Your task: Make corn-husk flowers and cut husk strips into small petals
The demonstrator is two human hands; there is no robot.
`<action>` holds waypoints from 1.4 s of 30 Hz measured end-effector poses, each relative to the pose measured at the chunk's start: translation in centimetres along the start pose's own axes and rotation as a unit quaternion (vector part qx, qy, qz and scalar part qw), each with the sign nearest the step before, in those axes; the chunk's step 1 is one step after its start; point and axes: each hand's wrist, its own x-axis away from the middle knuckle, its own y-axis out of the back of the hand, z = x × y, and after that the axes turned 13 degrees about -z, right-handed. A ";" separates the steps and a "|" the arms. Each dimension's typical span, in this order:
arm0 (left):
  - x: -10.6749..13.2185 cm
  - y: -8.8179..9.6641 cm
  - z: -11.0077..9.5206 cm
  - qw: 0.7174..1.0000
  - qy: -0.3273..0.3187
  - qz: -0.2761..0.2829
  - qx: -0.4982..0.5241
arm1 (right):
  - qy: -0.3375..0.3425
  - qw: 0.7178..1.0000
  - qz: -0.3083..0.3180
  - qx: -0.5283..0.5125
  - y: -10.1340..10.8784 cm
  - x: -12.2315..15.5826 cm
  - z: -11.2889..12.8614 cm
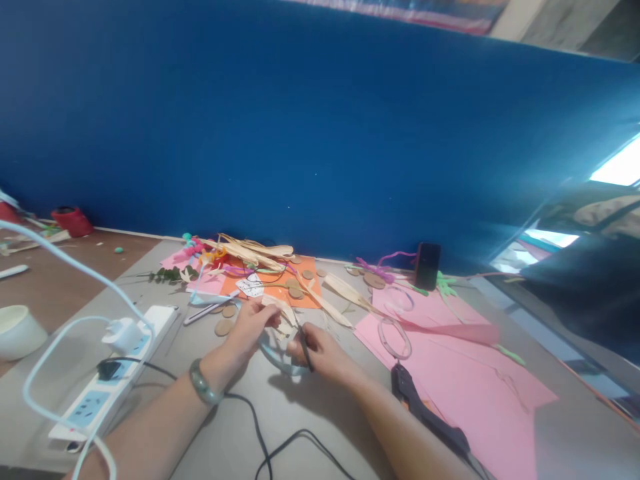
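Observation:
My left hand (255,323), with a jade-like bangle at its wrist, pinches a thin cream piece (284,327), perhaps dried husk or paper. Close against it, my right hand (320,350) is closed around dark-handled scissors (304,343); the blades are blurred and partly covered by the fingers. A light-blue band (283,363) curves below both hands, and whether either hand holds it is unclear. Just beyond lie an orange sheet (313,297), a white speckled piece of paper (250,285) and several round wooden discs (223,327).
A white power strip (120,373) with plugs stands left, its cables trailing across the table. Right are pink sheets (475,400), a black glue gun (425,413), a clear ring (395,339) and an upright phone (427,265). A blue partition (320,133) closes the back.

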 end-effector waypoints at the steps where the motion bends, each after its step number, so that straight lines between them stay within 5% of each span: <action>1: 0.1 0.0 0.0 1.000 -0.006 0.014 -0.014 | -0.001 0.999 -0.023 -0.023 0.0 -0.1 -0.1; 5: 0.7 -0.1 0.0 0.988 -0.011 0.119 -0.102 | 0.021 0.988 -0.129 -0.083 0.1 -0.4 -0.4; 8: 1.2 -0.2 0.0 0.971 -0.013 0.179 -0.160 | 0.037 0.981 -0.139 -0.128 0.2 -0.5 -0.7; 18: 1.4 -0.1 0.8 0.949 0.045 0.217 -0.223 | 0.054 0.974 -0.124 -0.180 -0.2 0.0 -0.4; 24: 1.0 -0.2 0.7 0.958 -0.009 0.234 -0.168 | 0.058 0.964 -0.183 -0.184 0.2 -0.5 -0.9; 34: 0.8 -0.5 0.9 0.982 -0.005 0.151 -0.116 | 0.069 0.962 -0.207 -0.167 0.1 -0.4 -0.9; 42: -1.9 0.8 1.8 0.990 -0.064 -0.008 -0.124 | 0.070 0.964 -0.244 -0.083 1.0 -1.8 -2.2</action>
